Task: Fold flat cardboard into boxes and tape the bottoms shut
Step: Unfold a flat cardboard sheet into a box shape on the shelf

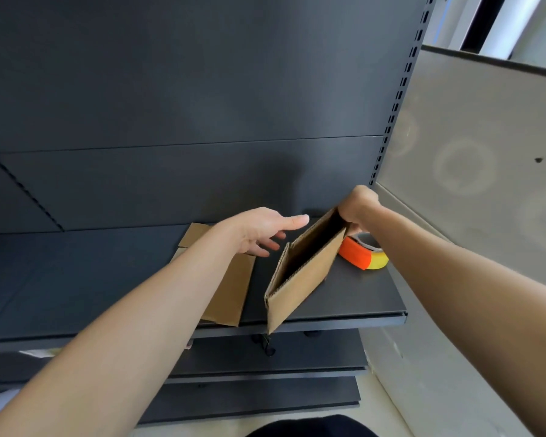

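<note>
Am gripping far top corner of box [303, 279] with right hand [358, 203], fingers curled over edge. Box half-opened, tilting, low corner poking past front lip of shelf [360, 298]. Left hand [265, 231] spread, hovering beside box above flat cardboard [230, 291], touching nothing. Thinking: bracing near wall with left hand, pushing opposite corners square. Tape roll [364, 257] lying near right wrist.

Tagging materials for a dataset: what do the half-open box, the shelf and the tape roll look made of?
Half-open box: brown corrugated cardboard, matte; fluting shows along its cut edges. Shelf: probably painted metal, dark grey, satin, with a folded front lip. Tape roll: seemingly plastic tape, orange and yellow; core unclear.
</note>
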The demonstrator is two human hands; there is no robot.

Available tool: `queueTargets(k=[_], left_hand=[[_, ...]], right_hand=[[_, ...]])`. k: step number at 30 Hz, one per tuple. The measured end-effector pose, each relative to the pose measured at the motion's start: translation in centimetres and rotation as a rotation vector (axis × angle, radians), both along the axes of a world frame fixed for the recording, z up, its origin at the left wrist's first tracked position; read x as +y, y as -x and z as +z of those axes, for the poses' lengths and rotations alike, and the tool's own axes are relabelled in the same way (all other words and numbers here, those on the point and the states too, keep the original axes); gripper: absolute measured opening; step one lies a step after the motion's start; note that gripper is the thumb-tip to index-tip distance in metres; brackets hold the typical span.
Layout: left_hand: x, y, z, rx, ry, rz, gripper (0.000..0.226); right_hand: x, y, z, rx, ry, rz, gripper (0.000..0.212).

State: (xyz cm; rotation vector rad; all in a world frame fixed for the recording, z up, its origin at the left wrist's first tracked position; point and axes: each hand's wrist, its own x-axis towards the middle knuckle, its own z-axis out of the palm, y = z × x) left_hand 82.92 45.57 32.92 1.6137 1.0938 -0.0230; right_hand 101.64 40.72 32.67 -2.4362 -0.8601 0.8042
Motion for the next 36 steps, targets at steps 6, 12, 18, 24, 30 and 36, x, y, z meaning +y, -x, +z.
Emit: queueTargets(k=[6, 12, 18, 24, 30, 36], left_hand=[[0.1, 1.1, 0.3, 0.128, -0.01, 0.079, 0.046], [0.5, 1.2, -1.4, 0.038, -0.191, 0.379, 0.038], [1.7, 1.1, -1.9, -0.048, -0.149, 0.571, 0.036], [2.1, 0.7, -1.5, -0.159, -0.141, 0.759, 0.035], [2.1, 0.6, -2.8, -0.25, -0.139, 0.715, 0.024], [0.9, 0.5, -3.6, -0.38, -0.195, 0.721, 0.029]], right_hand=[[-0.3, -0.9, 0.1, 0.224, -0.161, -0.075, 0.017], [-1.3, -0.9, -0.6, 0.454, -0.217, 0.095, 0.051], [-2.2, -2.3, -0.8, 0.43, -0.175, 0.157, 0.057], [-2.9, -2.9, -0.9, 0.432, -0.122, 0.259, 0.061], [-2.8, -2.7, -1.1, 0.495, -0.165, 0.202, 0.066], [-3.0, -2.8, -1.7, 0.656, -0.245, 0.096, 0.065]])
